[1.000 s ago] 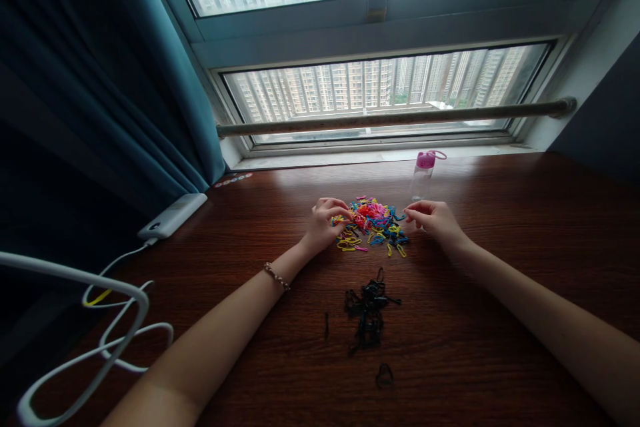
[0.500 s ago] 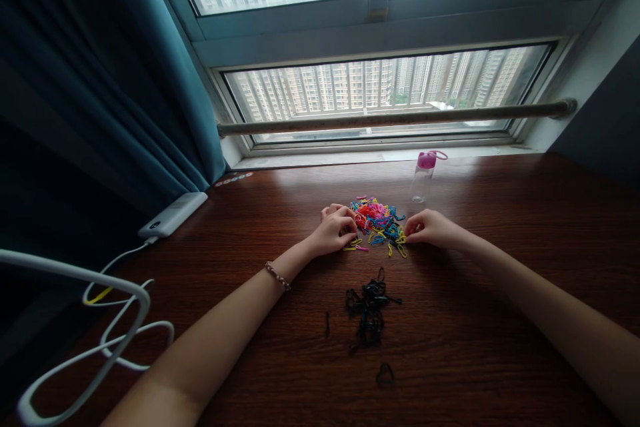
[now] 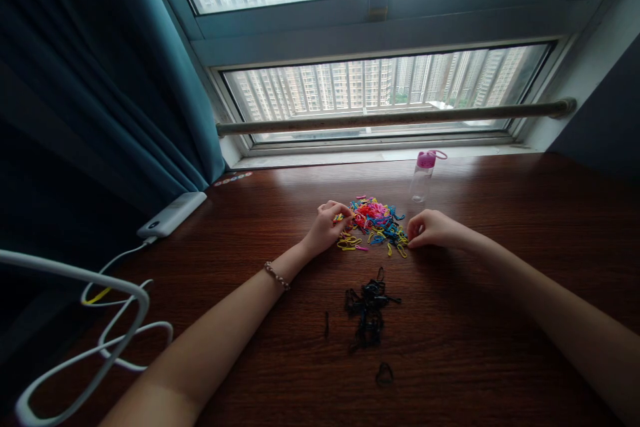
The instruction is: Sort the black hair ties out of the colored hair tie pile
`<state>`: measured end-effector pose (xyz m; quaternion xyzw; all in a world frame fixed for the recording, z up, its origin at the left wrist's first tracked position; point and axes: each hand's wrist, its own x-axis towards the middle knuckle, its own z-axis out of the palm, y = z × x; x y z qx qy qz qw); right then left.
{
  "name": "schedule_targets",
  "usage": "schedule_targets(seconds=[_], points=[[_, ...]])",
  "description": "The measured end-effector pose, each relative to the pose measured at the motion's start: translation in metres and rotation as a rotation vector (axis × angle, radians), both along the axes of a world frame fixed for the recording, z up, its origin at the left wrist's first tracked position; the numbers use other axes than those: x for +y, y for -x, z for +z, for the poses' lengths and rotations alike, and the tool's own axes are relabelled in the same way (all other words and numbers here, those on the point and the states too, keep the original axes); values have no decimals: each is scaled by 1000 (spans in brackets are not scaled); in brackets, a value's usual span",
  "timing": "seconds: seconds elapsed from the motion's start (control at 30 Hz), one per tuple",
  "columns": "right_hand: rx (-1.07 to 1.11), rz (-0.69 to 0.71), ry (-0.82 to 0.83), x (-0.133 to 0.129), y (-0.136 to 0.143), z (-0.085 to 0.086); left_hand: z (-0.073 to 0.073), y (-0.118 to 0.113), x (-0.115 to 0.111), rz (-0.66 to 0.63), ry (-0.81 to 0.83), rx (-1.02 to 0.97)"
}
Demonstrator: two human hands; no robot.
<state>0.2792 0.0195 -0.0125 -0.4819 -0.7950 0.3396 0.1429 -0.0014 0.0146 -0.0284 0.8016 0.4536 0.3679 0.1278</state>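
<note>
Multicoloured pile (image 3: 374,219): lay between the hands, beyond the black pile (image 3: 370,310). Left hand (image 3: 330,223): fingers curled at its left edge; right hand (image 3: 425,230): fingertips pinched at its right; grips indiscernible.

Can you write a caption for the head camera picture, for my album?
Two hands, left and right, at a bright, colorful pile, with black bands nearer the camera.
</note>
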Motion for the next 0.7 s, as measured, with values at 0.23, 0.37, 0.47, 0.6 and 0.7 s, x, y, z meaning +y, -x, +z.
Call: schedule_targets(seconds=[0.23, 0.37, 0.47, 0.6, 0.7], points=[[123, -170, 245, 3, -4, 9, 19, -16, -22, -213, 97, -159], [91, -96, 161, 1, -5, 13, 32, -38, -55, -524, 228, 10], [-78, 4, 54, -2, -2, 10, 33, -48, -73, -716, 249, 173], [-159, -3, -23, -3, 2, 6, 30, -50, -78, -757, 219, 212], [-165, -10, -23, -1, 2, 5, 30, -48, -74, -744, 190, 212]])
